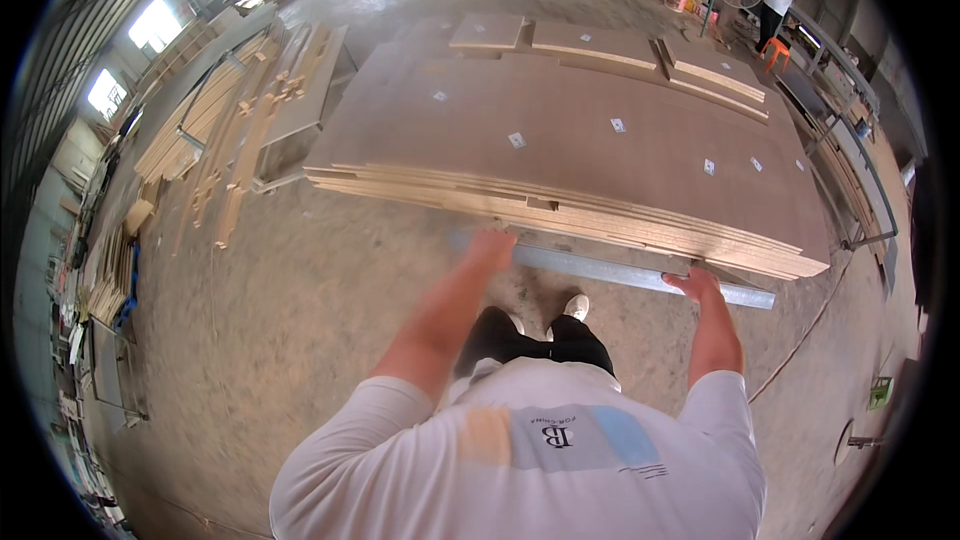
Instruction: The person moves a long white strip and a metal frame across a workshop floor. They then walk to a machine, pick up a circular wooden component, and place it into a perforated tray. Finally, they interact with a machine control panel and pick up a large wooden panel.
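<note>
1. Metal straightedge (610, 273) lies level in front of the stacked plywood sheets (560, 130), above the concrete floor (300, 320).
2. Left hand (490, 245) grips its left end; blurred.
3. Right hand (697, 285) is closed around its right part.

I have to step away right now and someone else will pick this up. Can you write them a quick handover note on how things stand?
Left hand: gripping the left end of the long flat grey metal bar, held level in front of the body.
Right hand: gripping the same bar nearer its right end.
The bar sits just in front of the near edge of the large stack of brown wooden boards, above the concrete floor.
Done: bar is up in both hands at the stack.
Left: the bar is not yet set down anywhere.
</note>
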Demonstrator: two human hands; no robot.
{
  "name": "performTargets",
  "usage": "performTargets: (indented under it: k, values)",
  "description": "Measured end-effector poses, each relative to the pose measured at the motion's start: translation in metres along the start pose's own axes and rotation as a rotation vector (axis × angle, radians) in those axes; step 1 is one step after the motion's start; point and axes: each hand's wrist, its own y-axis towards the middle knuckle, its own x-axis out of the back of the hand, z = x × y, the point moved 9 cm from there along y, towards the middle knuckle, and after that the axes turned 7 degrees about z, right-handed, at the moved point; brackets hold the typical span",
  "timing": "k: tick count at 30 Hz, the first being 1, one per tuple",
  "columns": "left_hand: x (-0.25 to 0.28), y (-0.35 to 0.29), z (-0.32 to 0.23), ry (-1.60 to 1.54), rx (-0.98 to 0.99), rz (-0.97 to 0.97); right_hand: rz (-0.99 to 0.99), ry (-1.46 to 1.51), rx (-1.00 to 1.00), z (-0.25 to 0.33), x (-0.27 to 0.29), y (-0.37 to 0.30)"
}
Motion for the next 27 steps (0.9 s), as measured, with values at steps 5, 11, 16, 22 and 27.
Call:
performTargets:
  k: [5,11,16,22,27]
  values:
    - [-0.021,-0.062,-0.022,-0.013,-0.002,0.020,-0.049,0.041,0.039,-0.023,-0.045,-0.040]
    - [-0.082,-0.140,-0.029,-0.088,-0.060,-0.044,-0.018,-0.041,-0.008,-0.037,-0.119,-0.106]
    - [-0.122,-0.199,-0.034,-0.090,-0.111,-0.167,0.019,-0.028,0.009,-0.030,-0.161,-0.178]
    - [-0.088,-0.303,-0.080,-0.052,-0.032,-0.127,-0.047,0.036,0.023,-0.052,-0.191,-0.272]
    - [-0.089,-0.368,-0.110,-0.075,0.086,-0.046,-0.125,-0.006,0.143,-0.077,-0.207,-0.327]
